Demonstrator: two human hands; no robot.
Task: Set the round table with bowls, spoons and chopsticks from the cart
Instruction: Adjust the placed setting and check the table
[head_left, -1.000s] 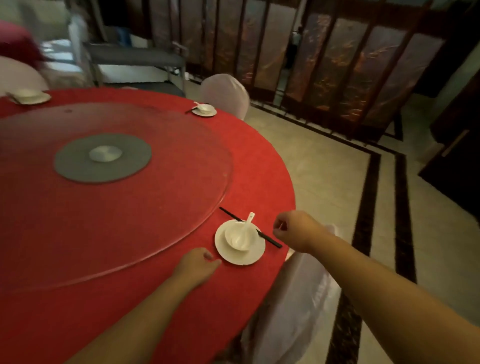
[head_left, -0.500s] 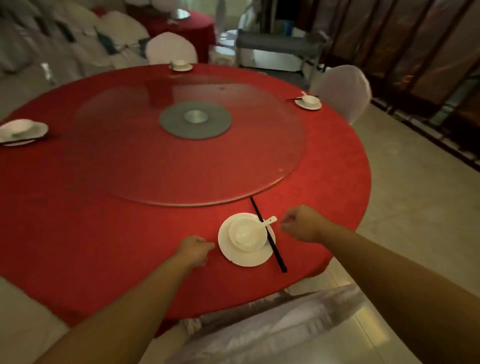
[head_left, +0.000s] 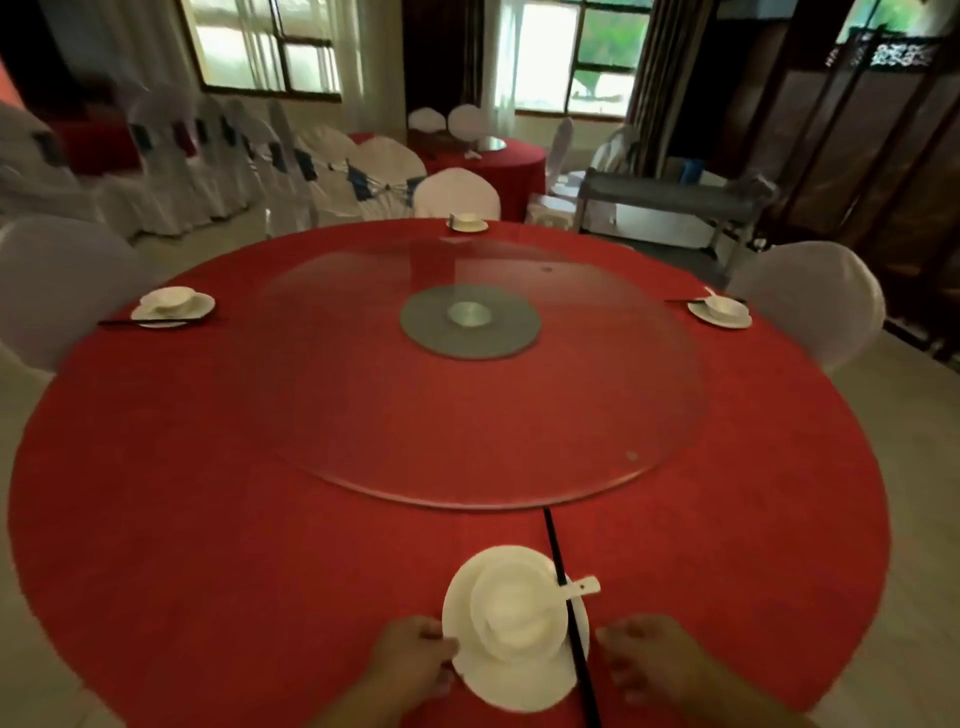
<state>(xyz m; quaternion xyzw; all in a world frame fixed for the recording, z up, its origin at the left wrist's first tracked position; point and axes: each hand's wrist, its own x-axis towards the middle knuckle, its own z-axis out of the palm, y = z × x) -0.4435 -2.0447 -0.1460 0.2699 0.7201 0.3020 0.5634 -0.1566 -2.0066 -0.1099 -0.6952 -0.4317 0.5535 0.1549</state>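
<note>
On the near edge of the red round table (head_left: 208, 493) stands a white plate (head_left: 519, 686) with a white bowl (head_left: 514, 608) on it. A white spoon (head_left: 584, 587) lies in the bowl with its handle pointing right. Black chopsticks (head_left: 553, 540) run along the plate's right side, under the spoon handle. My left hand (head_left: 415, 660) grips the plate's left rim. My right hand (head_left: 644, 660) sits just right of the chopsticks with curled fingers, holding nothing that shows.
A glass turntable (head_left: 363, 415) covers the table's middle. Three more settings stand at the left (head_left: 171, 306), far (head_left: 467, 222) and right (head_left: 722, 312) edges. White-covered chairs (head_left: 815, 301) ring the table. The grey cart (head_left: 670, 202) stands beyond it at the back right.
My view has swung round to face the table squarely. Both hands have drawn in close to the plate, and the left now holds its rim.
</note>
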